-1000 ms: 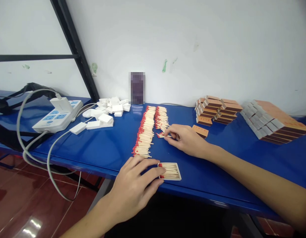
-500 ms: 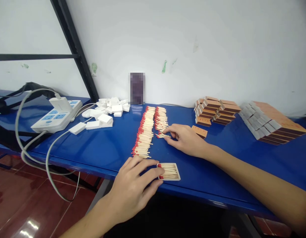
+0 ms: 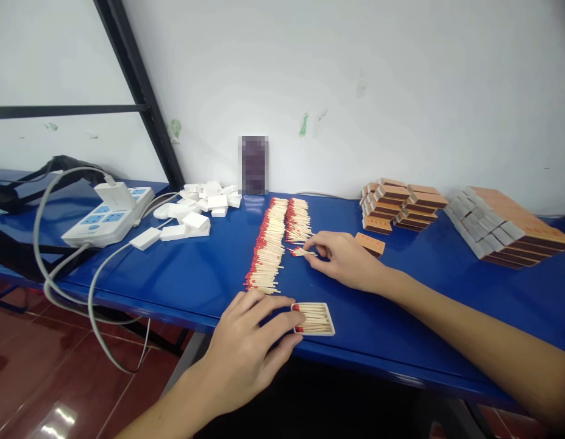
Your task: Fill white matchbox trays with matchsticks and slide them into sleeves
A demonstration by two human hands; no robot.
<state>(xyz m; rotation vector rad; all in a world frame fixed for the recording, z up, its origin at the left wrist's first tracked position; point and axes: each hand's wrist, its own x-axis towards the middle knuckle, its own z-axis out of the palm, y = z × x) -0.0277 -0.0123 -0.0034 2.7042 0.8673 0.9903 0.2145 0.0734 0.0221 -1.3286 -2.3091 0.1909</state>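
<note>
At the front edge of the blue table, my left hand (image 3: pixel 252 347) grips the left end of a small white matchbox tray (image 3: pixel 333 326). Red-tipped matches lie side by side in the tray, their heads partly under my fingers. Farther back, my right hand (image 3: pixel 344 259) pinches a few matches (image 3: pixel 299 251) between thumb and forefinger, their red heads pointing left. Just beyond these fingers is a short row of matches (image 3: pixel 299 221). A longer row of matches (image 3: pixel 267 247) runs beside it on the left. One orange matchbox cover (image 3: pixel 371 244) lies behind my right hand.
Stacked matchbox covers (image 3: pixel 398 204) and a larger block of matchboxes (image 3: pixel 511 225) stand at right. White trays (image 3: pixel 193 222) are heaped at left, near a power strip (image 3: pixel 111 216) with looping cables. A pixelated dark rectangle (image 3: pixel 253 164) leans against the wall.
The view has shifted slightly. Both hands keep almost the same places; the matches at my right fingertips sit slightly more apart from the short row.
</note>
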